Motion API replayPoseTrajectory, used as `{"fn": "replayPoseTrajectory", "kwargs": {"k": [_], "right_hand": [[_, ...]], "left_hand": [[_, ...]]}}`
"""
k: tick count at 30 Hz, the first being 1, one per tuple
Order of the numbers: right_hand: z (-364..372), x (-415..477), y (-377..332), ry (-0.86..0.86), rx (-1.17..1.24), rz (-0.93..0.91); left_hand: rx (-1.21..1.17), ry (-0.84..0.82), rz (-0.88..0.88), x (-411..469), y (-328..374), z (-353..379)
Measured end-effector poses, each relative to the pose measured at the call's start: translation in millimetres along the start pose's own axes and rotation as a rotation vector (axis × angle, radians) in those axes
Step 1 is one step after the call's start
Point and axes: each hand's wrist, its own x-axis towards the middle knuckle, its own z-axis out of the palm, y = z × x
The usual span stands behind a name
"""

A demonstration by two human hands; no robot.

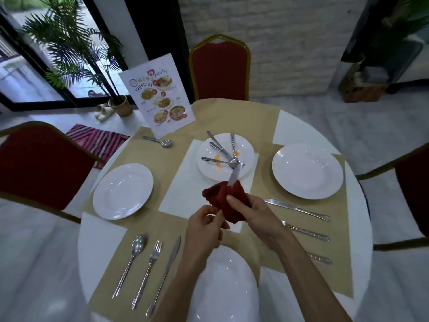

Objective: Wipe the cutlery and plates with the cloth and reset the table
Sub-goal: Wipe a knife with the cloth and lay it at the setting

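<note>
Looks roughly halfway: right hand (pixel 250 212) grips the cloth (pixel 228 201) round a knife (pixel 234 176) above mid-table, left hand (pixel 204 225) pinches the cloth's lower end, outer plates (pixel 123 191) look clean, but the smeared middle plate (pixel 247 147) and its cutlery (pixel 218 147) aren't wiped yet.

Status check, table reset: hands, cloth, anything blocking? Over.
Left hand and right hand both gripping red cloth. Knife wrapped inside, blade out. Soiled cutlery on centre plate. Nothing blocking.

A white brick wall (pixel 290 43) fills the upper centre, a black-framed window (pixel 34 84) and potted green palm (pixel 69 49) the upper left. Red-padded, gold-framed chairs (pixel 219 70) stand on pale glossy floor (pixel 34 263).
</note>
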Motion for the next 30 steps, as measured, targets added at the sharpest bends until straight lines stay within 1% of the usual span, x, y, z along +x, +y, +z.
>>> {"fn": "replayPoseTrajectory", "kwargs": {"k": [2,6,10,12,15,17,18,20,23,25,27,30], "right_hand": [[3.9,-3.9,-0.5,0.042,-0.045,-0.004],[13.2,-3.4,1.5,0.139,0.004,-0.014],[6.3,8.0,-7.1,0.274,-0.041,-0.022],[-6.1,18.3,-14.9,0.375,-0.019,-0.024],[-40.3,33.1,-30.3,0.554,0.012,-0.003],[-56.8,34.5,-35.2,0.585,0.022,0.035],[-55.3,30.1,-35.5,0.554,0.031,0.05],[-33.6,15.2,-30.7,0.438,0.031,0.07],[17.1,-16.0,-18.5,0.17,0.097,0.153],[36.6,-26.8,-8.6,0.024,0.135,0.16],[40.4,-32.2,-2.4,-0.02,0.116,0.101],[33.8,-33.4,-1.7,0.035,0.021,0.032]], "left_hand": [[0.004,0.011,0.022,-14.6,-1.3,8.1],[0.067,0.063,0.085,-24.9,-2.9,17.5],[0.151,0.054,0.13,-31.1,1.0,14.9],[0.206,0.049,0.13,-36.9,-0.8,9.9],[0.169,0.078,0.09,-45.7,-8.1,-1.8],[0.089,0.132,0.064,-47.5,-9.3,-9.5],[0.059,0.162,0.068,-46.8,-7.4,-11.3],[0.049,0.202,0.1,-43.1,-2.1,-9.6],[0.144,0.195,0.16,-37.5,-0.8,4.9],[0.209,0.183,0.16,-37.8,-4.9,14.1],[0.192,0.163,0.139,-42.9,-12.3,17.4],[0.171,0.105,0.124,-54.4,-19.6,16.7]]}}
